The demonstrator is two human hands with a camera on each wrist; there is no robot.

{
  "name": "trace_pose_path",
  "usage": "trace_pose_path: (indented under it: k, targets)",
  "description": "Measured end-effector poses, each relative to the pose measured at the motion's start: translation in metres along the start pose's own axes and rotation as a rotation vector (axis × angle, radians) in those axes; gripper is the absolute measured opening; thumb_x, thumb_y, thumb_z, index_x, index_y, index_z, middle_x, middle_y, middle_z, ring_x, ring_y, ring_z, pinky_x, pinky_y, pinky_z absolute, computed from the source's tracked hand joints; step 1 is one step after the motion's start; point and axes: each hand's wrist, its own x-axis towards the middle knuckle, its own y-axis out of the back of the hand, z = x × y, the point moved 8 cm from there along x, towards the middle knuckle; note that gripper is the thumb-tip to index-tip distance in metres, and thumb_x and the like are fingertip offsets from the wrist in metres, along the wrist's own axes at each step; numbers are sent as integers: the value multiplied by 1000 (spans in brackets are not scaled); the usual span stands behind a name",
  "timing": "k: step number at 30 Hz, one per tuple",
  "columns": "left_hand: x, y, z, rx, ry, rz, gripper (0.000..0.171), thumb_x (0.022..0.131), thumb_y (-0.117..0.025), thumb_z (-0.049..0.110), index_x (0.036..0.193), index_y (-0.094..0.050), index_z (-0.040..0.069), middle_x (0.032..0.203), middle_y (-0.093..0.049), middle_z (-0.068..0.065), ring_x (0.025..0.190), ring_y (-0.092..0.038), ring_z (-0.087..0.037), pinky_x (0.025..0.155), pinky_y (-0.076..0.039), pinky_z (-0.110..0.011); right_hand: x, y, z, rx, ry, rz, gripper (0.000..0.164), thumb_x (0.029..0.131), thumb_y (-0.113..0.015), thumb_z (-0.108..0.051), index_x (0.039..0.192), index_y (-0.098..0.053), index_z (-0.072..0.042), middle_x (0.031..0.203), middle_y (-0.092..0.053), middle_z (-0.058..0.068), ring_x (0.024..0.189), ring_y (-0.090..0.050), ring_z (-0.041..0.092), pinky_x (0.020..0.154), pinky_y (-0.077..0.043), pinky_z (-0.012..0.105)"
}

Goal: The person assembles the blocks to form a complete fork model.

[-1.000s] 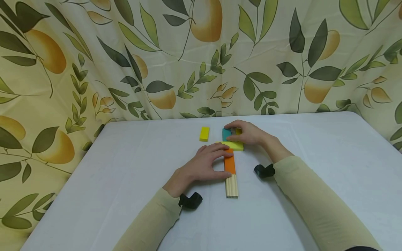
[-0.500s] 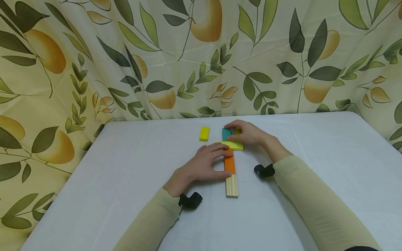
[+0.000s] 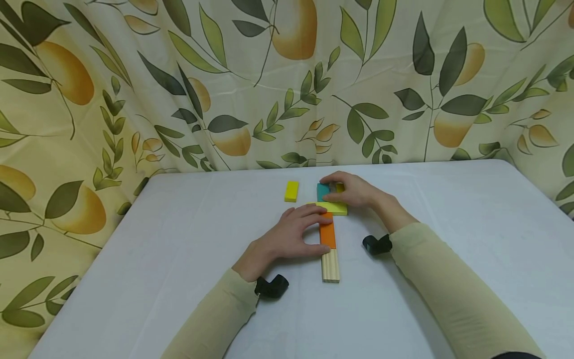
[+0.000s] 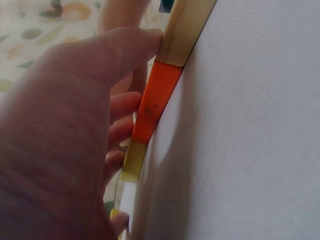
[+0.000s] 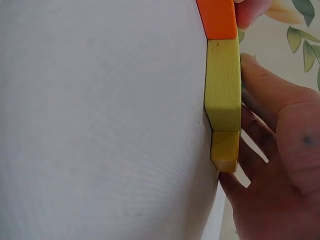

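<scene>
In the head view my right hand point(image 3: 352, 191) pinches a teal block point(image 3: 322, 192) between thumb and fingers. A small yellow block point(image 3: 340, 188) shows partly under that hand, behind a long yellow-green block point(image 3: 336, 209) that lies crosswise. From its middle an orange block point(image 3: 328, 235) runs toward me, end to end with a plain wooden block point(image 3: 331, 267). My left hand point(image 3: 296, 233) rests its fingertips on the orange block's far end; its thumb touches near the joint with the wooden block. In the right wrist view the yellow block point(image 5: 225, 146) abuts the yellow-green block point(image 5: 223, 82).
Another yellow block point(image 3: 291, 191) lies apart, to the left of the teal one. All stand on a table with a white cloth point(image 3: 179, 239). A fruit-patterned curtain point(image 3: 287, 99) hangs behind the far edge. Black wrist cameras point(image 3: 272, 287) project from both sleeves.
</scene>
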Motion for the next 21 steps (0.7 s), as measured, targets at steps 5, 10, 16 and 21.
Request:
trace_pose_path:
  k: [5, 10, 16, 21]
  targets:
    - [0, 1, 0, 5, -3, 3, 62, 90, -69, 54, 143, -58, 24, 155, -40, 7, 147, -23, -9, 119, -14, -55, -1, 0, -1, 1, -4, 1, 52, 95, -72, -21, 142, -56, -4, 148, -48, 18, 138, -39, 38, 116, -25, 57]
    - [0, 1, 1, 11, -5, 5, 63, 90, -69, 54, 144, -58, 24, 155, -40, 7, 146, -24, -9, 119, -15, -55, -1, 1, -1, 0, -12, -1, 51, 96, -71, -20, 142, -56, -5, 149, -47, 18, 138, -38, 38, 116, -25, 57]
    - [0, 1, 1, 5, 1, -1, 62, 90, -69, 54, 143, -58, 24, 155, -40, 7, 147, -24, -10, 119, -15, -55, -2, 1, -1, 3, -22, -11, 51, 96, -71, -23, 142, -57, -6, 150, -47, 18, 138, -37, 38, 116, -25, 58]
    - [0, 1, 1, 5, 0, -1, 62, 90, -69, 54, 143, -58, 24, 155, -40, 7, 147, -24, -9, 119, -15, -55, -3, 1, -1, 5, -24, -12, 49, 96, -70, -21, 141, -57, -7, 150, -47, 18, 138, -38, 38, 115, -25, 58]
